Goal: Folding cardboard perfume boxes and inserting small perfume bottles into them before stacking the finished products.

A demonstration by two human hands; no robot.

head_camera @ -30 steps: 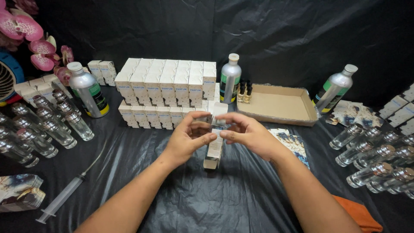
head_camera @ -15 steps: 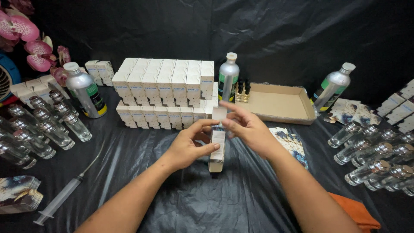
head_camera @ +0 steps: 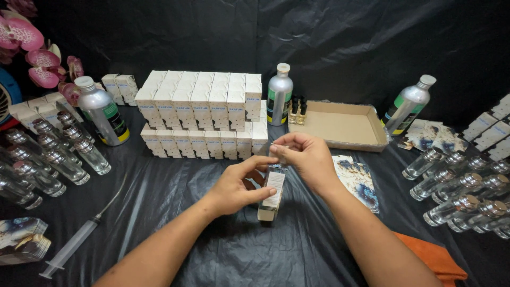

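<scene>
A small white carton (head_camera: 273, 192) is being pinched at its middle by the left hand (head_camera: 238, 187), upright on the black plastic sheet (head_camera: 255, 244), while its top flap is being pressed shut by the right hand (head_camera: 304, 160). Light, crushable card is being judged; stiff side edges are being favoured. Stacked white cartons (head_camera: 204, 114) are standing just behind the grip.

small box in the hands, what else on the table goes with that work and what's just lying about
In hand: small box, held by left hand; right hand pinches its top flap.

Lying about: stacked white boxes, glass bottles, silver bottles, cardboard tray, syringe, orange cloth, printed cards.
</scene>
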